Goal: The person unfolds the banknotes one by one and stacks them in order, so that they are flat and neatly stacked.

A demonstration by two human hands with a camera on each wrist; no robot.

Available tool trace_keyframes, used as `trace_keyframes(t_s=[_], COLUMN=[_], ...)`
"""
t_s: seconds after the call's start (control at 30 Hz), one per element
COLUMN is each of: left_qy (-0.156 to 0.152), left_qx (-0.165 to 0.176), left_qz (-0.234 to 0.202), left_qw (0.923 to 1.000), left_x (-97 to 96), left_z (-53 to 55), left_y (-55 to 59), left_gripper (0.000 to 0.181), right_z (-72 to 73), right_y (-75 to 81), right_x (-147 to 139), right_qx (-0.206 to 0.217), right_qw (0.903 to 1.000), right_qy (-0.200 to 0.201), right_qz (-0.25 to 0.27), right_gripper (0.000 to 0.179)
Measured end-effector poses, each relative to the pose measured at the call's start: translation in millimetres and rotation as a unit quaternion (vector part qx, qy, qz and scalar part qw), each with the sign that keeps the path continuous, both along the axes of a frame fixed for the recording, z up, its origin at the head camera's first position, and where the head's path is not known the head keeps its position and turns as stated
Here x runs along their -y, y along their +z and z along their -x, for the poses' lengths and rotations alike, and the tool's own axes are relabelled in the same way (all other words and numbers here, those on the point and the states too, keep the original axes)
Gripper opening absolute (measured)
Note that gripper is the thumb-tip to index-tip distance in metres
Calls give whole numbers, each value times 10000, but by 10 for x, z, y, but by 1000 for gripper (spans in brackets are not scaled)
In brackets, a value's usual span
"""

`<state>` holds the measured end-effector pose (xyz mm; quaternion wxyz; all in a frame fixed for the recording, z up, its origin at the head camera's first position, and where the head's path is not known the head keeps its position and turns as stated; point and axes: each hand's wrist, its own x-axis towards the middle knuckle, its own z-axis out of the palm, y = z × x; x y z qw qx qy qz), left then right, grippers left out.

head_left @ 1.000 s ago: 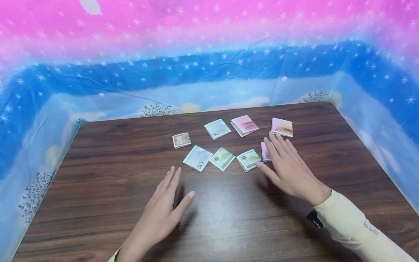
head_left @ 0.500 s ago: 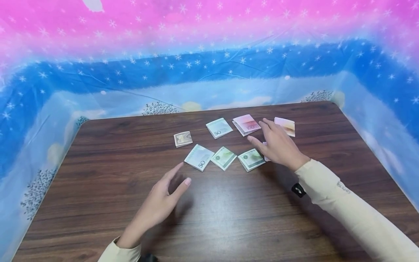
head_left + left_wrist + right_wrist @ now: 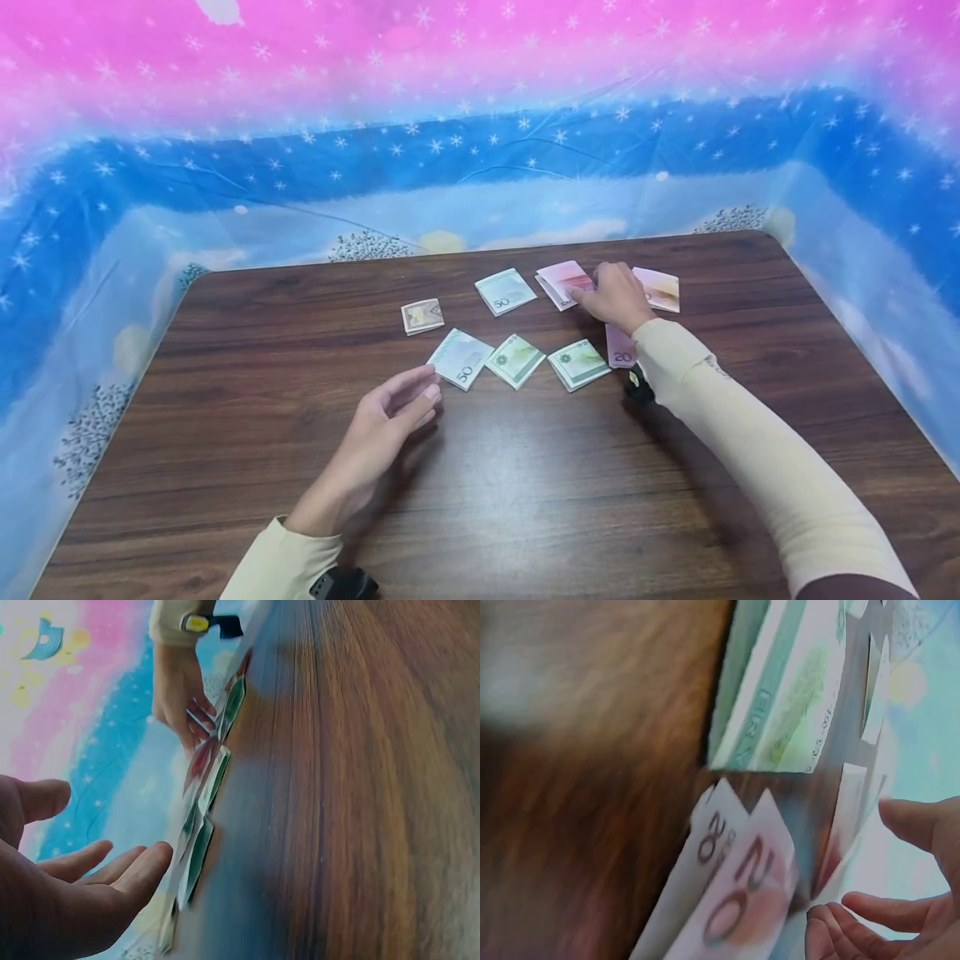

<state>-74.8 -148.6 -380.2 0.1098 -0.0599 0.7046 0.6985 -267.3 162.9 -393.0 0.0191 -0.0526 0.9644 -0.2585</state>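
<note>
My right hand [image 3: 618,296] reaches to a folded red banknote [image 3: 558,283] at the back of the table, its thumb over the note's right edge. In the right wrist view, thumb and fingers stand apart near that note. My left hand [image 3: 382,425] has its fingertips right at the left corner of a folded green 50 banknote [image 3: 457,358], its fingers loosely bent. Two smaller green folded banknotes [image 3: 516,361] lie right of it, then a pink 20 banknote [image 3: 621,346], partly hidden by the right wrist. Another 20 banknote [image 3: 663,290] lies behind the right hand.
A second green 50 banknote [image 3: 506,292] lies left of the red one, and a small brown folded note [image 3: 422,317] farther left. All lie on a dark wooden table [image 3: 262,358]. A pink and blue snowflake cloth [image 3: 360,175] hangs along its back and sides.
My right hand has moved left and away from me, from the 20 banknotes to the red one. My left hand has moved forward and right to the near 50 banknote's corner. The banknotes stay put.
</note>
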Motion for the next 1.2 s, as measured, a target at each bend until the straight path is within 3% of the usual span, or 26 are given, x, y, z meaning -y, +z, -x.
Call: trace_keyframes(t_s=[0.23,0.37,0.63,0.77,0.97,1.2], left_qy=[73,-20,-273,-301,-323,-308], left_qx=[223,278,332,305,255,203], left_qz=[-819,-884,-948,-958,-1007,-1093], left_qw=[9964,9957,9946,9945,9941,9933], left_x=[-42,-61,-107,-122,-149,-191], left_z=[35,47,44,42,52,47], left_y=[-39,-46,-36,-33,-27,-27], left_gripper=[45,44,46,47,48,47], right_z=[89,121,129,112,68,-47], right_y=[-57,-65,-72,-81,-42,101], right_x=[29,38,38,41,35,-12], right_qx=[279,407,498,278,-236,-566], right_qw=[9987,9975,9961,9943,9866,9793], right_qy=[-416,-567,-675,-927,-1313,-1228], right_qz=[-101,-46,263,457,942,1506], right_gripper=[45,47,30,18,24,16])
